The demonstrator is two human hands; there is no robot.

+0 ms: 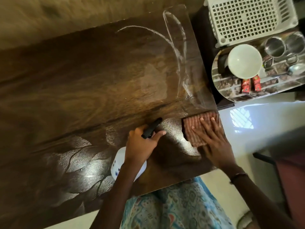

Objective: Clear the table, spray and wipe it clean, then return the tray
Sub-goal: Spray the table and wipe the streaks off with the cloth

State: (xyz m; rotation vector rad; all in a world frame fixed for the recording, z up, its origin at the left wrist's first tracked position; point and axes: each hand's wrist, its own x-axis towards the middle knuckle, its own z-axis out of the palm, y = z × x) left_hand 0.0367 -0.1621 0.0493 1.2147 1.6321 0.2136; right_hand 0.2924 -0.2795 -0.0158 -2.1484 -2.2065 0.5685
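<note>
The dark wooden table (pixel 92 83) fills most of the view and carries wet streaks and spray patches. My left hand (pixel 142 144) grips a white spray bottle (pixel 118 164) with a black trigger head (pixel 151 128), held just above the table near its front edge. My right hand (pixel 212 139) presses flat on a folded brown ribbed cloth (pixel 196 128) at the table's front right corner. The shiny steel tray (pixel 231 90) stands off the table to the right, holding a white bowl (pixel 244 60), steel cups (pixel 274 47), a spoon and two red sachets (pixel 250 83).
A white plastic lattice basket (pixel 244 19) sits behind the tray on the dark side surface. Pale glossy floor (pixel 257 124) lies to the right of the table. A dark chair frame (pixel 270 162) stands at the right edge. My patterned clothing (pixel 173 205) is against the table's front edge.
</note>
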